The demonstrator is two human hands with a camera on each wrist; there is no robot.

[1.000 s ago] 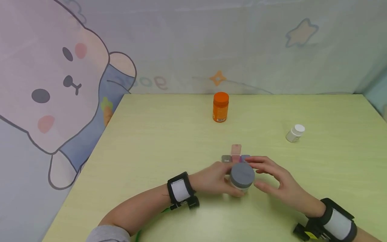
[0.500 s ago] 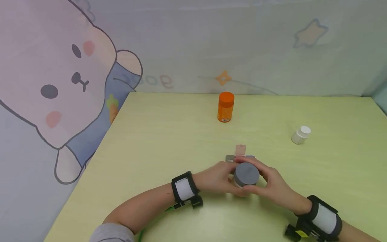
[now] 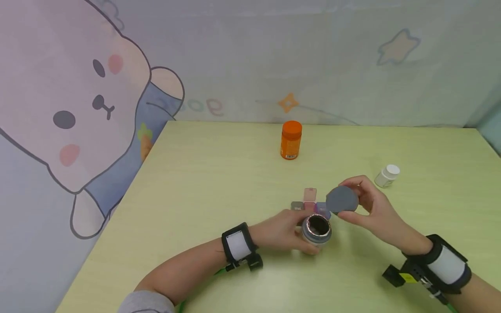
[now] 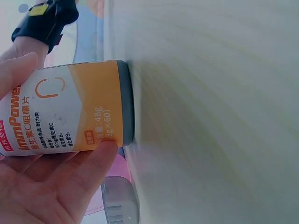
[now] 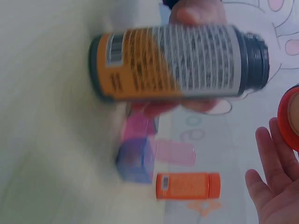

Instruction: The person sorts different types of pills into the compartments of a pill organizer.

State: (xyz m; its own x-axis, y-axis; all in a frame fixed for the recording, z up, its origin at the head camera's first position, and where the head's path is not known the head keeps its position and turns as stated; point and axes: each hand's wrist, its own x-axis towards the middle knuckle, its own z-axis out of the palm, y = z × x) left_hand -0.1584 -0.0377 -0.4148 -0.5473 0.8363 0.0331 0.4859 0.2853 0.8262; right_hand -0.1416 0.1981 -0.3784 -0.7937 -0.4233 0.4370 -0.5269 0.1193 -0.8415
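Note:
My left hand [image 3: 285, 231] grips a vitamin C bottle [image 3: 318, 238] that stands upright on the table, its mouth uncovered and dark inside. Its white and orange label [image 4: 70, 107] faces the left wrist camera, the thumb on one side and fingers on the other. My right hand [image 3: 377, 215] pinches the grey screw cap [image 3: 342, 199] by its edge, up and to the right of the bottle. The cap's reddish-rimmed underside [image 5: 293, 116] shows at the right wrist view's edge. Just behind the bottle sits a small pill box [image 3: 309, 206] with grey, pink and blue compartments; its pink lid is up.
An orange bottle [image 3: 291, 141] with an orange cap stands toward the back of the pale yellow table [image 3: 219, 174]. A small white bottle [image 3: 387, 176] is at the right, beyond my right hand. Behind the table hangs a cartoon-printed cloth [image 3: 235, 56].
My right hand came in to the grey cap, then lifted it off the bottle and moved it up and right. The left hand keeps its grip on the bottle.

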